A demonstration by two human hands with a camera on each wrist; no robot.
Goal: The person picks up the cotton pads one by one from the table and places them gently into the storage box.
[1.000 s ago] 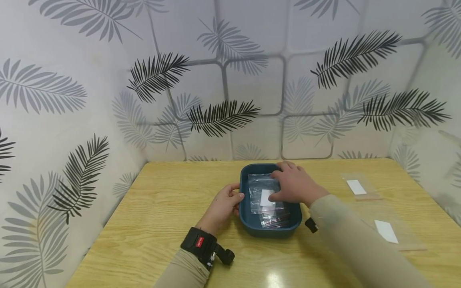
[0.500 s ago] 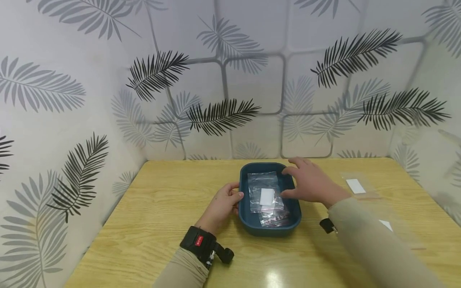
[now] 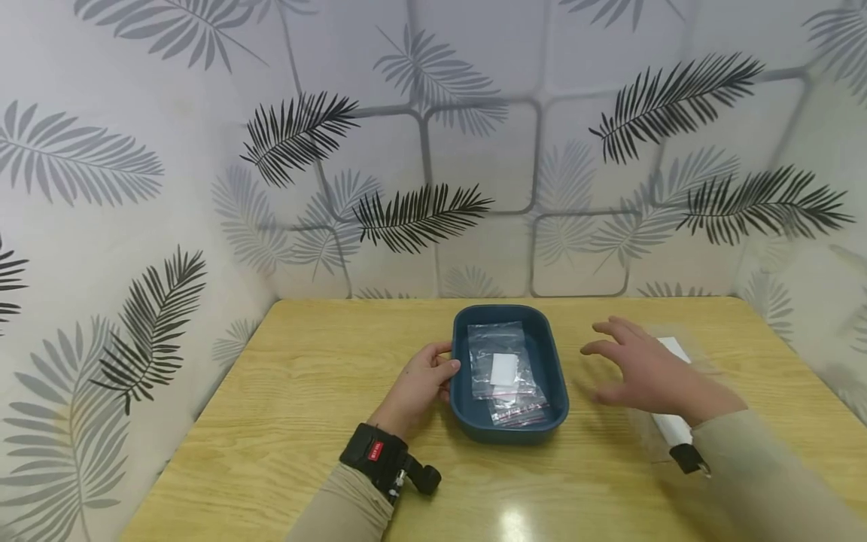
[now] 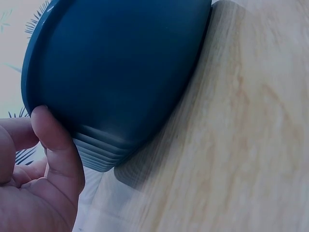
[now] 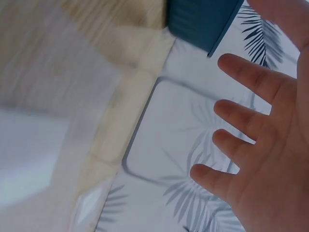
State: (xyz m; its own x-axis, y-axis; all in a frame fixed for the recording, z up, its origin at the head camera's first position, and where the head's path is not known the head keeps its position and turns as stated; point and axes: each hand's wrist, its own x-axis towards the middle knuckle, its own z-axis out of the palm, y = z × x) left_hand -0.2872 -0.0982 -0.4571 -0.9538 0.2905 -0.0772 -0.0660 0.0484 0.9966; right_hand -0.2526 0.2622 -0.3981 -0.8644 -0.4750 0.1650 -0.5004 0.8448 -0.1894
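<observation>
Holding on to the left rim of a blue box with the left hand, with the thumb up at the rim and the other fingers round the outside. Set down on a yellow wooden surface, near the middle, with the wide top facing up. Lying in the blue box: a clear bag with a small white piece showing through. Poking out from under the clear bag: some lower bags with red lines, too bunched up to count.

Held out to the right of the blue box, and apart from it: the right hand, loose and free, with fingers spread wide. Lying behind the right hand: a far bag, see-through, with 1 white card. Showing just below the right hand, near the wrist: a near bag, blurry, with 1 more white card inside. Hard to tell about any touch there.

Worn on the left wrist: a black strap with a red tag. Covering both arms: tan sleeves. Standing at the back: a pale wall with black and gray leaves.
</observation>
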